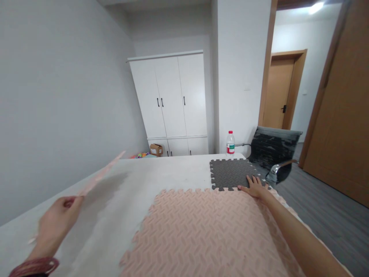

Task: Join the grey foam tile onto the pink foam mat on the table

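Your left hand [59, 221] is closed around one edge of a loose pink foam tile [100, 175]. The tile is raised off the surface and seen nearly edge-on, slanting up and away from your hand toward the far wall; it is blurred, so its edge detail cannot be made out. A dark red band [36, 266] sits on your left wrist.

Your right hand [255, 186] lies open and flat, palm down, fingers spread, at the far right. It rests where the pink mat [207, 231] meets the dark grey foam tile [233, 173]. The fingertips reach onto the grey tile.

The pink mat is made of joined tiles with toothed edges and covers the near right part of the white table [161, 171]. The grey tile lies flat just beyond it, its near edge locked into the mat's far edge.

A clear bottle [230, 142] with a red cap stands at the far edge of the table. A black chair [273, 152] stands to the right of the table. A white wardrobe [173, 100] stands against the far wall, with a small cardboard box [156, 149] on the floor at its base.
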Tool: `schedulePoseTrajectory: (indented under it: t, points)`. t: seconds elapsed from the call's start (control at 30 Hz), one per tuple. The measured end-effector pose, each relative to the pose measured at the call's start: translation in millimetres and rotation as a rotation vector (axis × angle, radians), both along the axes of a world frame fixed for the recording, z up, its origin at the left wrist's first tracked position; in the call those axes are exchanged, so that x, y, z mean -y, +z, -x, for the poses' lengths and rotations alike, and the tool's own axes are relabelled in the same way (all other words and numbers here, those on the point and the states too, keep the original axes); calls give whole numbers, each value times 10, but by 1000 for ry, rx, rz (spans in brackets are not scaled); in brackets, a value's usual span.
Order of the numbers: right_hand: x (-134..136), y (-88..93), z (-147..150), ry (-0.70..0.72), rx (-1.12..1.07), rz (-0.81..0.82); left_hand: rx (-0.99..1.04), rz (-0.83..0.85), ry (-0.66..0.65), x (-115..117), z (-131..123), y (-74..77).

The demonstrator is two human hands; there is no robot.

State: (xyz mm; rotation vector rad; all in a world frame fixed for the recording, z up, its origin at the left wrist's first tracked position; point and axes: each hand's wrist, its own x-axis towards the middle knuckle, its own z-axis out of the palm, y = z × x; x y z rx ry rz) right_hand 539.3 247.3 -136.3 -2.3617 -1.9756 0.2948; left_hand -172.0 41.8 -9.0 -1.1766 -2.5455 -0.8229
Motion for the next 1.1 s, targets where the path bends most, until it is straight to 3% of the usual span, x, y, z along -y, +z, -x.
schedulePoseTrajectory:
  t: [0.07, 0.13, 0.27, 0.4, 0.53, 0.63, 0.93, 1.1]
  points:
    - [3, 4, 0, 2, -2, 5, -21, -128, -129, -200, -363, 136]
    - [13, 13, 3, 6, -5, 9, -23, -137, -313, -435, -712, 132]
    - [34, 37, 12, 12, -6, 7, -55, -37, -641, -919, -1317, -155]
    - [31, 44, 16, 12, 2, 1, -123, 99, -794, -1281, -1682, -519]
    - [19, 36, 16, 13, 7, -10, -163, 223, -828, -1477, -1736, -772]
    - [13, 30, 16, 15, 5, -10, -186, 269, -815, -1548, -1686, -850]
    - [12, 54, 32, 19, -2, 5, -244, 296, -784, -1520, -1803, -799]
    - [19, 69, 36, 20, -2, 6, -226, 382, -909, -1574, -1981, -815]
